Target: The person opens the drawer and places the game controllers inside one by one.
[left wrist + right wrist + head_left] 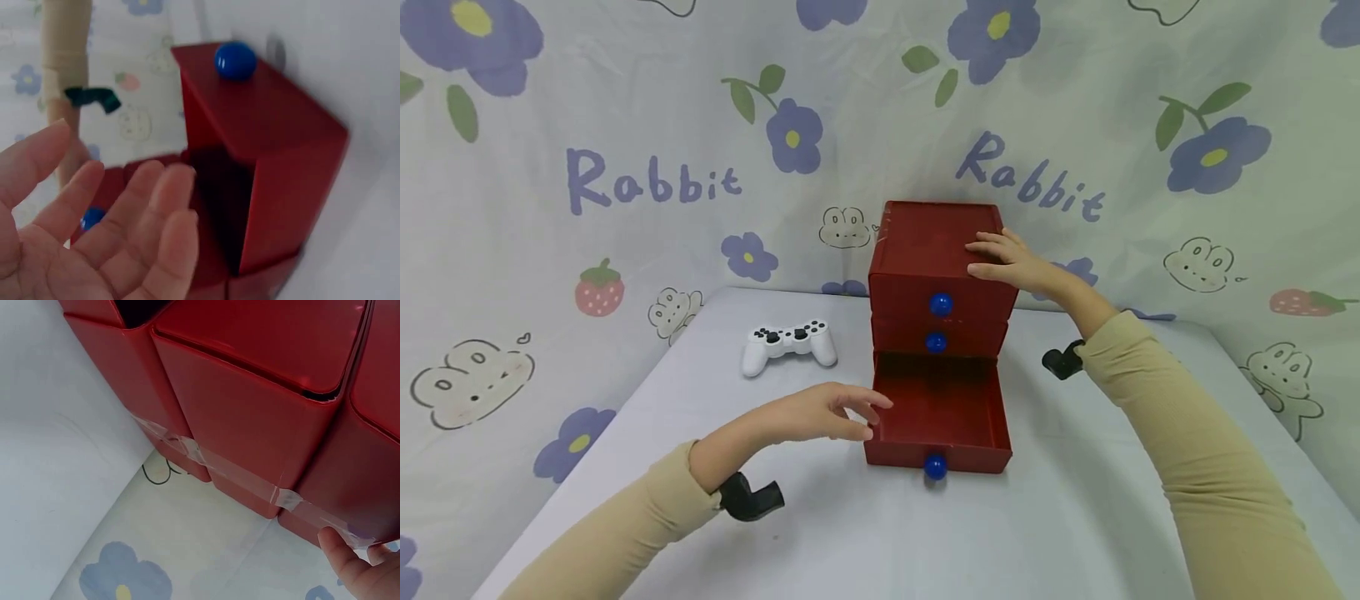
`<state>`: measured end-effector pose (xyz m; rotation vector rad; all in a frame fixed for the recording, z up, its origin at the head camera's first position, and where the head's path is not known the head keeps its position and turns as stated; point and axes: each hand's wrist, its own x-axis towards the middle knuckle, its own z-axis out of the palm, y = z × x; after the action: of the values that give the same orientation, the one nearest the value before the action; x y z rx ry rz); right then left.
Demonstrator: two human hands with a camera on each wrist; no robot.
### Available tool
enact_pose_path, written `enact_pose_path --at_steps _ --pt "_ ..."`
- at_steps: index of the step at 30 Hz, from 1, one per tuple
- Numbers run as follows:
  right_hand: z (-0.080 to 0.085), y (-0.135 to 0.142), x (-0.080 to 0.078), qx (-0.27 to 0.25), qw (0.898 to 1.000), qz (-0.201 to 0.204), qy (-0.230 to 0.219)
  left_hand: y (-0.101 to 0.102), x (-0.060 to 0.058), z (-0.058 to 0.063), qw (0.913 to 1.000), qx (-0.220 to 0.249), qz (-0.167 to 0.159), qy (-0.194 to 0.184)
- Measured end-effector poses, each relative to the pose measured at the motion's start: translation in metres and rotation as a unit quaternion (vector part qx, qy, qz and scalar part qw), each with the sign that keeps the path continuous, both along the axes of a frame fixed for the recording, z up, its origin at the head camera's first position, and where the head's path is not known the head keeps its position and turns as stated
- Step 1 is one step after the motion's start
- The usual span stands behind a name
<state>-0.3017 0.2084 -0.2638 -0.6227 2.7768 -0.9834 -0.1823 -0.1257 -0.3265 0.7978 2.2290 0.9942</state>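
A red three-drawer cabinet (936, 237) stands on the table with a blue ball knob on each drawer. Its bottom drawer (940, 412) is pulled out, and no object shows inside. Beside that drawer's left wall hovers my left hand (820, 414), fingers loosely bent and holding nothing; the left wrist view shows its spread fingers before the drawer. My right hand (1011, 260) rests on the right side of the cabinet top with fingers extended. In the right wrist view, clear tape (240, 478) runs across the cabinet's side, near the fingertips.
A white game controller (790, 343) lies on the table left of the cabinet. Behind stands a patterned cloth (850, 100) with flowers and rabbits. A black wrist mount (751, 497) is strapped at the left sleeve, another wrist mount (1063, 360) at the right.
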Motion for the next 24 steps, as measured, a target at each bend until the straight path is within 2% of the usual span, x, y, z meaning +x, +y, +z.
enact_pose_path --at_steps 2,3,5,7,9,13,18,24 --pt "0.0 0.0 0.0 0.001 1.0 -0.001 0.0 -0.008 -0.005 0.007 0.9956 -0.032 0.021 0.086" --pt "0.0 0.0 0.0 0.002 1.0 -0.001 0.0 -0.013 -0.008 0.011 0.9895 -0.051 0.033 0.131" --pt "0.0 -0.001 0.0 0.001 1.0 -0.001 0.0 -0.022 -0.014 0.019 0.9714 -0.089 0.066 0.21" --pt "0.0 -0.002 0.0 0.001 1.0 0.0 -0.001 -0.031 -0.023 0.024 0.9543 -0.11 0.098 0.26" --pt "0.0 -0.002 0.001 0.0 1.0 0.001 -0.001 -0.04 -0.033 0.028 0.9493 -0.116 0.122 0.266" --pt "0.001 -0.002 0.001 0.0 1.0 0.002 0.0 -0.056 -0.057 0.028 0.9499 -0.108 0.152 0.25" --pt "0.0 -0.001 0.0 0.001 1.0 0.003 -0.003 -0.07 -0.087 0.022 0.9484 -0.115 0.169 0.243" --pt "-0.001 0.001 -0.001 0.001 1.0 0.002 -0.001 -0.081 -0.115 0.013 0.9413 -0.165 0.166 0.244"
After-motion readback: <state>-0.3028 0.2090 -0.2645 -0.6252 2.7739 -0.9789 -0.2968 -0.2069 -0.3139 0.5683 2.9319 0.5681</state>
